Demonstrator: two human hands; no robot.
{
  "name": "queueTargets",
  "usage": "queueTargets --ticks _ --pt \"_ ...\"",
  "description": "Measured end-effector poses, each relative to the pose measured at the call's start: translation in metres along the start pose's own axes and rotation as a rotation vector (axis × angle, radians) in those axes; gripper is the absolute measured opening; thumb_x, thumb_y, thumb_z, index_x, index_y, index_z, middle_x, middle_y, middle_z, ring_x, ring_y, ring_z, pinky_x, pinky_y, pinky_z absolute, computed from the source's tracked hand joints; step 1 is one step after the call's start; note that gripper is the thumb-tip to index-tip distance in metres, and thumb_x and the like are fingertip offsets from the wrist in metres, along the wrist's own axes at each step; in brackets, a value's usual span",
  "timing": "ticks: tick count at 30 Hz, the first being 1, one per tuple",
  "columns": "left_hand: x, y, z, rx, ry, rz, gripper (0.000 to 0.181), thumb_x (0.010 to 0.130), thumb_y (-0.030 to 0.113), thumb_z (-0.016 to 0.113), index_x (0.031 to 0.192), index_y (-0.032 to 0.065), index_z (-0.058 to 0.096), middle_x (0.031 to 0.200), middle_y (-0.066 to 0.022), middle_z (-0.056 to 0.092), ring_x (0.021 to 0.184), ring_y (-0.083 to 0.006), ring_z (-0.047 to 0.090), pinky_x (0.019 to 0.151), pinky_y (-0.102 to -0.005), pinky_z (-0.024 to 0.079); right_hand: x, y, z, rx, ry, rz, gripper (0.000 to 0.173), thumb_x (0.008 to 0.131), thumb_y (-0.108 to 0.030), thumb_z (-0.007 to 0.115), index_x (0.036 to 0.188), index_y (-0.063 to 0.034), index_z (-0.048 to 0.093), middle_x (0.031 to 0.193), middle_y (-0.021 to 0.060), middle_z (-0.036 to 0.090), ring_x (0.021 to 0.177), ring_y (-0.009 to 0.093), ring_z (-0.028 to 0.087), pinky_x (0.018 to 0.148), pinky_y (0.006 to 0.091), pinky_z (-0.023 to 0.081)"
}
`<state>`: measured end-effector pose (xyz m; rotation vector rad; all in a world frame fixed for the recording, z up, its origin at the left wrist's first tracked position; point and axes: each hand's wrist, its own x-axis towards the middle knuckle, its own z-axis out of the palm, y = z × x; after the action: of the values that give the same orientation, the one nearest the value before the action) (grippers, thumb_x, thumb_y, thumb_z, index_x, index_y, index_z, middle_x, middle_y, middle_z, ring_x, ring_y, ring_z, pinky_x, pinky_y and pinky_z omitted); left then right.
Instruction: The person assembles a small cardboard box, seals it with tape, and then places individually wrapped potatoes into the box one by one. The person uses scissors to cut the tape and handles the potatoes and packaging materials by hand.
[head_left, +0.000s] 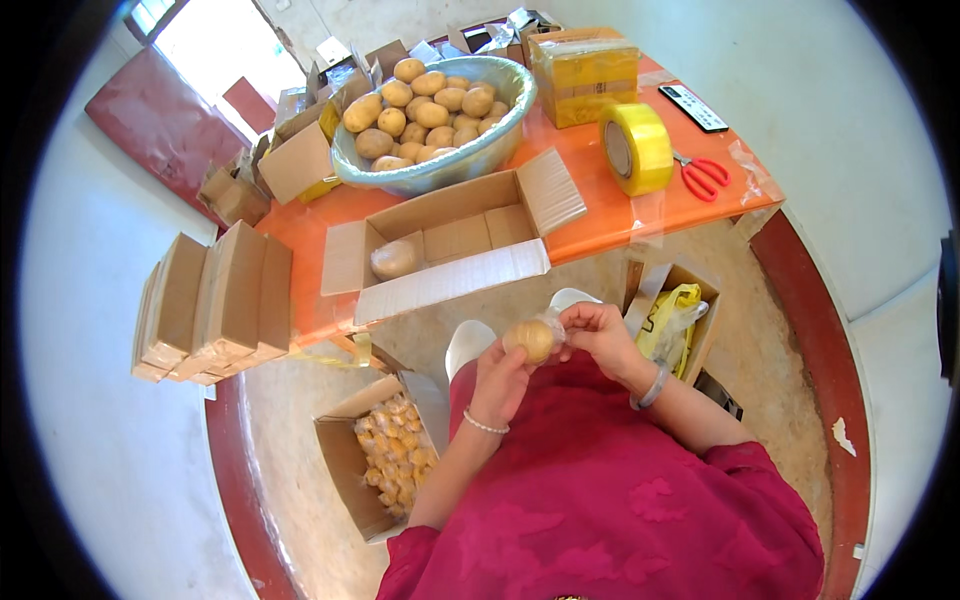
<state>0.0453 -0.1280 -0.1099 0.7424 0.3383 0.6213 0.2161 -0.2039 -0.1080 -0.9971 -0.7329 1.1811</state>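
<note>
In my left hand (504, 379) rests a potato (531, 340) partly covered in clear plastic wrap. My right hand (602, 341) pinches the gathered end of that plastic wrap (556, 328) at the potato's right side. Both hands are over my lap, below the table's front edge. Before me an open cardboard box (457, 238) sits on the orange table (592, 225), its flaps folded out. One wrapped potato (396, 259) lies at the box's left end. Behind it stands a blue-green basin (427, 178) lined with plastic and heaped with bare potatoes (431, 115).
Stacked cardboard boxes (225, 300) stand at the table's left end. To the right are a yellow tape roll (637, 150), red-handled scissors (705, 178), a phone-like object (694, 109) and a taped carton (585, 79). On the floor, one carton (337, 457) holds small wrapped items; another (701, 300) holds plastic bags.
</note>
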Motion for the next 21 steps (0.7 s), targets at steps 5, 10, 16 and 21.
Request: queueTargets --ticks 5,10,16,21 --pt "0.0 -0.005 -0.008 0.051 0.111 0.077 0.047 0.079 0.015 0.073 0.119 -0.0016 0.052 0.116 -0.0111 0.061 0.109 -0.0241 0.058 0.096 -0.04 0.047 -0.004 -0.011 0.015 -0.083 0.222 -0.085 0.018 0.084 -0.002 0.063 0.101 0.0044 0.065 0.081 0.0081 0.065 0.069 0.013 0.063 0.059 0.024 0.052" --pt "-0.003 -0.007 -0.006 0.053 0.009 0.11 0.045 0.08 0.0 0.064 0.122 -0.006 0.049 0.115 -0.0126 0.06 0.107 -0.0232 0.059 0.092 -0.0368 0.049 -0.001 -0.003 0.007 -0.104 0.114 0.01 0.018 0.084 -0.003 0.066 0.1 0.0043 0.066 0.081 0.0072 0.065 0.062 0.011 0.058 0.054 0.0232 0.048" --pt "-0.006 -0.001 0.003 -0.036 -0.033 0.049 0.048 0.081 0.005 0.066 0.125 -0.0046 0.049 0.117 -0.012 0.059 0.107 -0.0222 0.059 0.088 -0.0362 0.051 0.001 -0.013 -0.004 0.233 -0.016 0.345 0.015 0.083 -0.001 0.065 0.096 0.004 0.066 0.079 0.0078 0.064 0.055 0.011 0.054 0.045 0.0208 0.039" --pt "-0.008 0.002 -0.006 0.081 -0.104 -0.14 0.058 0.078 0.023 0.075 0.124 -0.0012 0.05 0.122 -0.0087 0.057 0.113 -0.0205 0.055 0.096 -0.0372 0.045 0.005 -0.008 -0.017 0.208 -0.133 0.402 0.008 0.082 0.002 0.063 0.091 0.002 0.063 0.078 0.0074 0.063 0.051 0.01 0.049 0.04 0.0205 0.034"
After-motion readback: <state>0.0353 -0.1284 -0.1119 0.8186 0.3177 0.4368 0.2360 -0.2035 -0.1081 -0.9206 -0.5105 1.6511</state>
